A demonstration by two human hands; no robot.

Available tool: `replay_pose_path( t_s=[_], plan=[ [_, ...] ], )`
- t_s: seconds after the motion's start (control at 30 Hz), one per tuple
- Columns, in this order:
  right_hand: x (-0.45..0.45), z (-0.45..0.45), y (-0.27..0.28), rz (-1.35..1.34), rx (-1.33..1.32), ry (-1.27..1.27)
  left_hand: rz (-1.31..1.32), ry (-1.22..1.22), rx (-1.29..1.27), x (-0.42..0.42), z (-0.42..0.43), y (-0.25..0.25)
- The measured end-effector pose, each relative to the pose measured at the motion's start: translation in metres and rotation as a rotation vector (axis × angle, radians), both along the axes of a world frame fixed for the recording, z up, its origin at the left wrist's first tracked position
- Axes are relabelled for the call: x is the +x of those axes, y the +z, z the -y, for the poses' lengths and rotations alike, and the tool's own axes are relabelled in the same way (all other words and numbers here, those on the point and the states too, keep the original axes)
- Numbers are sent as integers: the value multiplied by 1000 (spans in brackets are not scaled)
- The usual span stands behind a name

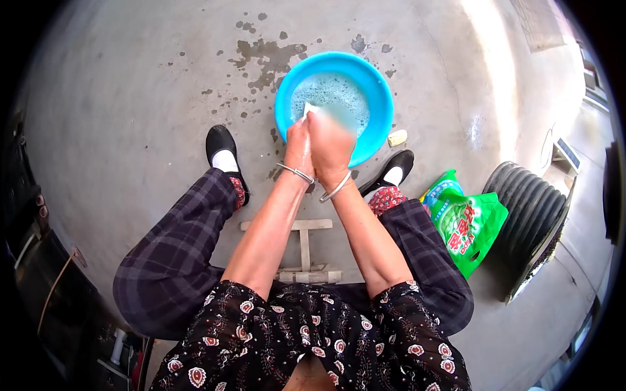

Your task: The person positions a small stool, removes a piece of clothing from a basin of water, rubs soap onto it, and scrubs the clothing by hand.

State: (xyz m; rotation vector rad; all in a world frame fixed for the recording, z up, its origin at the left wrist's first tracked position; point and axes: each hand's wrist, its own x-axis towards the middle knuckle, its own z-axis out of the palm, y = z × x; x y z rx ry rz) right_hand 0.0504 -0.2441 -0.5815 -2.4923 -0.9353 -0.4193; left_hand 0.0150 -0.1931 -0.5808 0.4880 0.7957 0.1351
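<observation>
The left hand and right hand are together, side by side and touching, over the blue basin. A white cloth pokes out between them at their far end, with the left fingers closed around it; a blur hides the right fingers, so their grip cannot be told. Beyond the hands lies sudsy water. Just right of the basin is a pale yellow block (perhaps soap). Nearer the body, right of the hands, lies a green bag.
</observation>
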Motion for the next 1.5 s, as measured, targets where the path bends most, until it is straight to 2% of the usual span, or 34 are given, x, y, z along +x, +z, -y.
replay_pose_path(
  t_s=[0.03, 0.1, 0.13, 0.2, 0.23, 0.33, 0.37, 0.43, 0.5, 0.63, 0.73, 0.77, 0.87, 1.0, 1.1, 1.2, 1.3, 1.4, 1.5],
  plan=[
    [15, 6, 13, -159, -36, -10, -11, 123, -40, 3, 14, -5],
    [9, 7, 10, -319, 150, -148, 37, 70, -51, 7, 16, -9],
    [11, 6, 8, -386, 242, -211, 18, 57, -61, 11, 8, 10],
    [-14, -1, 16, -339, 293, -133, 159, -97, 121, 2, -5, -23],
    [-26, -5, 19, -316, 316, -93, 107, -40, -105, 0, -6, -20],
    [13, 14, 4, -457, 143, -208, -11, 29, -150, 3, 7, -1],
    [26, 22, -5, -512, 227, -137, 32, 25, -140, 4, 7, 5],
    [42, 36, -9, -711, 431, -164, 109, 4, -223, 10, -4, 0],
    [49, 46, -9, -858, 479, -186, 185, -38, -345, 8, -17, -26],
    [50, 52, 11, -1136, 478, -204, 190, 8, -298, 3, -30, -14],
    [49, 51, 39, -1452, 522, -340, 370, 91, -433, 3, -35, -15],
    [50, 58, 26, -1565, 627, -319, 337, 73, -412, 1, -37, -16],
    [52, 63, 39, -1507, 692, -125, 321, 84, -376, -3, -42, -19],
    [51, 68, 36, -1425, 811, -86, 317, 81, -363, -2, -45, -13],
    [58, 76, 34, -1457, 862, -112, 482, -19, -432, -9, -49, -26],
    [59, 77, 35, -1488, 847, -95, 489, -45, -484, -17, -43, -32],
    [58, 73, 35, -1371, 795, -114, 541, -183, -501, -14, -44, -28],
    [58, 72, 34, -1218, 679, -114, 407, -253, -216, -11, -45, -20],
    [56, 69, 34, -1004, 445, -106, 439, -228, -283, -14, -49, -21]
  ],
)
